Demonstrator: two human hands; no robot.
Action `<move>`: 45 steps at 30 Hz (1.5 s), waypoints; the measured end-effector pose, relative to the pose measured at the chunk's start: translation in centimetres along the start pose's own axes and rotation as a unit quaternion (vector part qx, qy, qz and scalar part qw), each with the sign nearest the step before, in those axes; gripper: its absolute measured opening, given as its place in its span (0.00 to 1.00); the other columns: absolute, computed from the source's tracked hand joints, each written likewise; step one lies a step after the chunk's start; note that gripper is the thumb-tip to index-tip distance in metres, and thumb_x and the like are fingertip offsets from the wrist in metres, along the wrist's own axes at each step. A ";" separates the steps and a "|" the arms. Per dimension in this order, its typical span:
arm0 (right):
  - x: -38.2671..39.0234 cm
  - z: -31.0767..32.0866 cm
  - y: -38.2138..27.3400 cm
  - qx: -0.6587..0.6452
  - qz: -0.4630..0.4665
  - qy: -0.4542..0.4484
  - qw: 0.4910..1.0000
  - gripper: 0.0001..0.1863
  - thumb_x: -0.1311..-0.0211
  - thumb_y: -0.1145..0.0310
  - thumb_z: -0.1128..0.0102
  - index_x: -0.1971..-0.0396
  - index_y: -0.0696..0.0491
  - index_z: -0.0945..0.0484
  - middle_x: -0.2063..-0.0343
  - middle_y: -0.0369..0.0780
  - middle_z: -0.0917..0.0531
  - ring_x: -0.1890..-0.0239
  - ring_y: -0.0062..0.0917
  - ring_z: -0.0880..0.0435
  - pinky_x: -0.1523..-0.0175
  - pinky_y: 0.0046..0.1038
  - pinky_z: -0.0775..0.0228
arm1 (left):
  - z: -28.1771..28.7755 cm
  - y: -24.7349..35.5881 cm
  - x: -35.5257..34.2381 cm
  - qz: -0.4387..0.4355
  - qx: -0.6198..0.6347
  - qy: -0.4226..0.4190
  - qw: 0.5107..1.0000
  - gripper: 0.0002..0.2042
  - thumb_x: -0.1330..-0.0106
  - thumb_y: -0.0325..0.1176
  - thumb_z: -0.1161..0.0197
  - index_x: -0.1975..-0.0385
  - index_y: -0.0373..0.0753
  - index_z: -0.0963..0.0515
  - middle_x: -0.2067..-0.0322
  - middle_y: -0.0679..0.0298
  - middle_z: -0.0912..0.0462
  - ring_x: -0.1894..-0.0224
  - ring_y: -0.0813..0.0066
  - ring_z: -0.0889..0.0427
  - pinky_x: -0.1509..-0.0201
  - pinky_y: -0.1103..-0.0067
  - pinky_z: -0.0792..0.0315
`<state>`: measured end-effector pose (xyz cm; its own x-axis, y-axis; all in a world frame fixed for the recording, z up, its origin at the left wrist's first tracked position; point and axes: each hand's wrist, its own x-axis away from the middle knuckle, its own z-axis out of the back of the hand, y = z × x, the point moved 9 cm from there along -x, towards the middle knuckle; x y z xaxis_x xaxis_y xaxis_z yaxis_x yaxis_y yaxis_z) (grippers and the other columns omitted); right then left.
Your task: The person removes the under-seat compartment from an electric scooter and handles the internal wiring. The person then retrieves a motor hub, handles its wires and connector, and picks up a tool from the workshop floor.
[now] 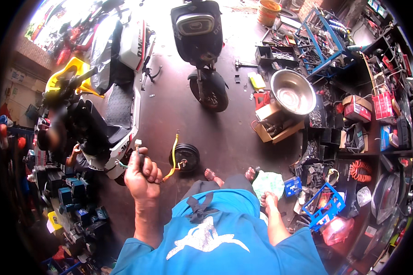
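Observation:
My left hand point(143, 175) is raised and closed, with a small white plug connector point(137, 143) sticking up at the fingertips. Thin green and white wires point(120, 164) stick out on that hand's left side. A yellow-sleeved cable point(174, 158) loops beside the hand, its lower end close to my fingers. Behind it on the floor lies a round black wheel hub point(188, 155) with reddish wires at its centre. My right hand point(269, 200) is curled closed beside a pale green plastic bag point(269, 185); what its fingers hold, if anything, is hidden.
A dark scooter point(201, 50) stands ahead; a white one point(132, 114) and a person's hand point(73, 155) are at left. To the right are a steel basin point(293, 91) over a cardboard box point(280, 130), a hammer point(246, 64), a blue rack point(323, 46) and a blue crate point(326, 206).

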<state>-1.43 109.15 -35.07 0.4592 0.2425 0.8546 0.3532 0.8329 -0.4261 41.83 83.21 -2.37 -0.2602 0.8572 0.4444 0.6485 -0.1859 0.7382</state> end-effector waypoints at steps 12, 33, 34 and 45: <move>-1.0 -5.4 -12.6 0.070 0.153 -0.114 0.979 0.14 0.38 0.62 0.47 0.58 0.56 0.26 0.75 0.36 0.22 0.77 0.17 0.25 0.74 0.19 0.34 | -2.7 -3.3 1.8 -0.006 -0.020 0.056 0.998 0.13 0.30 0.39 0.57 0.62 0.37 0.28 0.90 0.70 0.44 0.91 0.82 0.47 0.88 0.82 0.48; -17.0 7.8 -39.6 0.112 0.227 -0.091 0.963 0.11 0.38 0.61 0.48 0.64 0.53 0.27 0.78 0.34 0.24 0.80 0.16 0.27 0.77 0.18 0.35 | -11.3 -14.6 8.2 0.018 -0.067 0.252 0.965 0.10 0.32 0.35 0.54 0.69 0.35 0.29 0.91 0.70 0.41 0.91 0.81 0.44 0.87 0.81 0.45; -16.5 7.7 -40.3 0.118 0.226 -0.088 0.963 0.11 0.38 0.61 0.48 0.64 0.53 0.27 0.78 0.34 0.24 0.80 0.16 0.28 0.77 0.17 0.35 | -11.6 -14.8 8.5 0.028 -0.068 0.250 0.966 0.11 0.32 0.35 0.54 0.69 0.35 0.29 0.91 0.70 0.41 0.91 0.81 0.44 0.87 0.81 0.46; -20.7 6.7 -26.9 0.186 0.094 -0.140 0.968 0.10 0.40 0.64 0.46 0.66 0.54 0.27 0.80 0.37 0.24 0.85 0.19 0.28 0.84 0.19 0.39 | -16.6 -13.5 10.9 0.009 -0.118 0.204 0.972 0.12 0.32 0.36 0.53 0.68 0.33 0.30 0.90 0.70 0.40 0.89 0.83 0.45 0.85 0.83 0.46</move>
<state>-25.91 85.03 -39.29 0.2300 0.4890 0.8414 -0.0572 0.8699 -0.4899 18.32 87.13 0.94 -0.5446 0.5995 0.5866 0.4860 -0.3445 0.8032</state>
